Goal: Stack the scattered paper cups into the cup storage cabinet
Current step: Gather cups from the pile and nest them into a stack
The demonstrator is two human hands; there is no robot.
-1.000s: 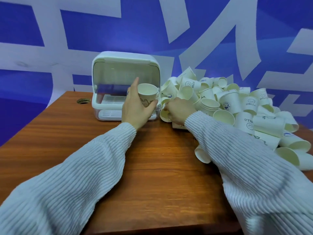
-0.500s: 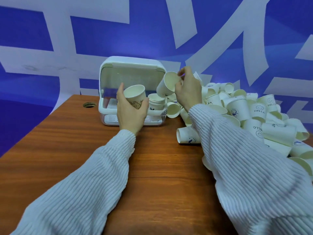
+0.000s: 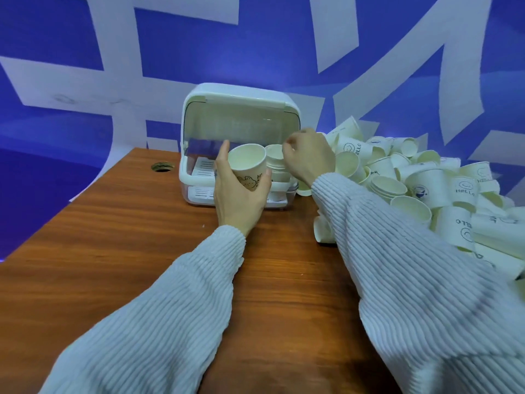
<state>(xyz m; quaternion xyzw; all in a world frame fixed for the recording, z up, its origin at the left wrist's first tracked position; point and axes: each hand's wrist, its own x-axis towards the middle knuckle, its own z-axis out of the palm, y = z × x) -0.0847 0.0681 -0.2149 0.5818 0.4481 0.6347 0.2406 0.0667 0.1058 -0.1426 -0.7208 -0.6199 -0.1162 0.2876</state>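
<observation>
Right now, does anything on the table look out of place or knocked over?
Nothing damaged. One paper cup lies on its side on the table, apart from the heap, beside the right sleeve.

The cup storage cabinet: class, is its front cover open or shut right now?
Open. The cup storage cabinet has its clear cover swung up under the top, and the stack of cups stands in the exposed opening.

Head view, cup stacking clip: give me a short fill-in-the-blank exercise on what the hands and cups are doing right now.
1. The left hand grips one paper cup printed with a ____ drawing.
2. The right hand is at the stack of cups standing inside the ____.
3. The loose cup pile lies to the ____ of the cabinet.
4. The cabinet's lid is ____.

Missing words: bunny; cabinet; right; open
</observation>
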